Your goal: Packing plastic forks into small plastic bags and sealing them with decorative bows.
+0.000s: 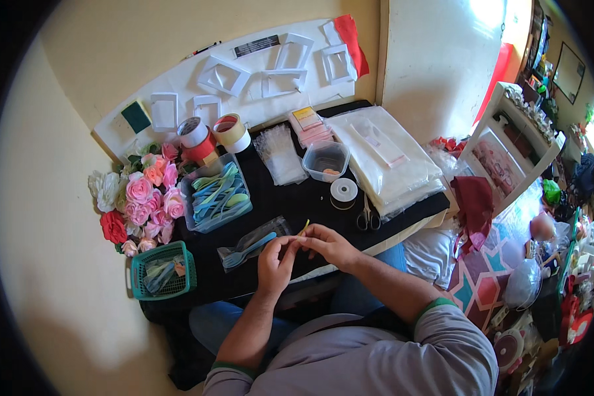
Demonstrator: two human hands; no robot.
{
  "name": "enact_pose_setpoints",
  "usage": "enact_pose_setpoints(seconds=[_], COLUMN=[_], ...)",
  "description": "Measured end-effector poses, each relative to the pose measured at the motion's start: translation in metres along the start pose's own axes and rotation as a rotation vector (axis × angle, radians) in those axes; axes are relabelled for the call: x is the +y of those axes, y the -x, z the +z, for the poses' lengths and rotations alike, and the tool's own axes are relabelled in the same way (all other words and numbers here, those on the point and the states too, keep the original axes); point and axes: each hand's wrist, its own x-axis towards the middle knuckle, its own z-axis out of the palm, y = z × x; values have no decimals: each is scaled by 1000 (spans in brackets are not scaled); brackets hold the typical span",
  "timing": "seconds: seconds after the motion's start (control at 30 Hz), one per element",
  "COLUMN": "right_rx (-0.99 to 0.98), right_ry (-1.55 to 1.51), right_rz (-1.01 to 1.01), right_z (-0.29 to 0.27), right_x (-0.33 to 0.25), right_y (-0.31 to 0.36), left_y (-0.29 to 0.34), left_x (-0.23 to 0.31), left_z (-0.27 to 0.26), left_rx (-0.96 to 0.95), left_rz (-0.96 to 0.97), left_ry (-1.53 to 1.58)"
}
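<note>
Over the near edge of the black-covered table, my left hand and my right hand meet with their fingertips pinched together. A thin yellow strip sticks up from between the fingers, beside my right forefinger. What my left fingers pinch is hidden. Just left of my left hand lies a light blue plastic fork on a clear plastic sleeve. Farther back, a clear tub holds several blue and green plastic forks and spoons. A green basket with wrapped cutlery stands at the near left.
Artificial flowers and tape rolls stand at the left. Behind my hands are clear sleeves, a clear container, a white ribbon spool, scissors and a stack of large plastic bags. A white shelf stands at right.
</note>
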Motion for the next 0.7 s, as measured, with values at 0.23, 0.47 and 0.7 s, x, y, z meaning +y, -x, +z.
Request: enact_pose_setpoints(seconds=[0.23,0.47,0.7], right_rx=[98,29,-59], right_ry=[-266,-598,-700], right_rz=[-29,-49,-62], right_z=[-28,-41,-47], right_x=[0,11,19], right_y=[-22,-22,-24], left_y=[-30,-127,-231], left_x=[-3,13,3], left_z=[18,18,85], left_rx=[-51,-113,-560], left_rz=[-30,125,30], left_ry=[0,-236,-426])
